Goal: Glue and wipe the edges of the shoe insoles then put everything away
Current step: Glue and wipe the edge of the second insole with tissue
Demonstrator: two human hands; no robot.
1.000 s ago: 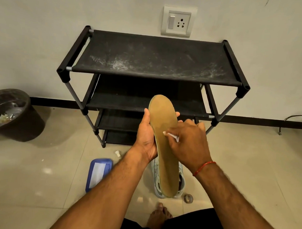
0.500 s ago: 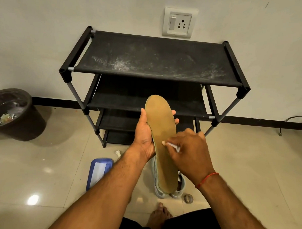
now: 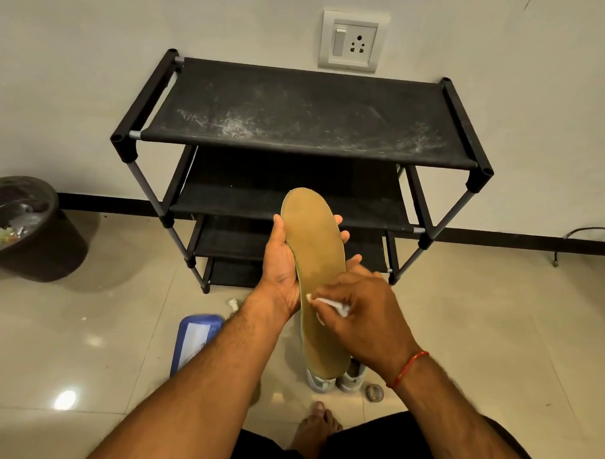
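Dark brown plastic makes the round trash bin (image 3: 26, 230) at the far left, and bits of crumpled rubbish lie inside it. It stands on a floor (image 3: 85, 324) of big, shiny, cream tiles. Nearer the middle, a flat blue packet (image 3: 192, 342) with a white label lies on the tiles, partly under the forearm. A tiny white cap (image 3: 233, 303) sits just beyond the packet.

Behind them is a black shoe rack (image 3: 298, 126) against the pale wall. Its shelves look like soft cloth stretched on thin grey poles. The top shelf is dusty, with white scratchy marks.

The left hand (image 3: 282, 263) grips a tan insole (image 3: 315, 260) in the air in front of the rack. The thumb is on the near side, and the fingers curl round the back. The insole is long and thin, round at the toe, standing almost straight up. Its face looks dull and a bit worn, with a pale line along the edge.

The right hand (image 3: 363, 314) is pinched shut on a small white wipe (image 3: 331, 304), and the wipe presses on the insole's face near its left edge, about halfway down. A red thread (image 3: 407, 368) goes round that wrist.

Under the insole, pale shoes (image 3: 337, 378) stand on the floor, mostly hidden. A little round grey thing (image 3: 374, 392) lies just beside them. A white wall socket (image 3: 350, 40) is up above the rack.
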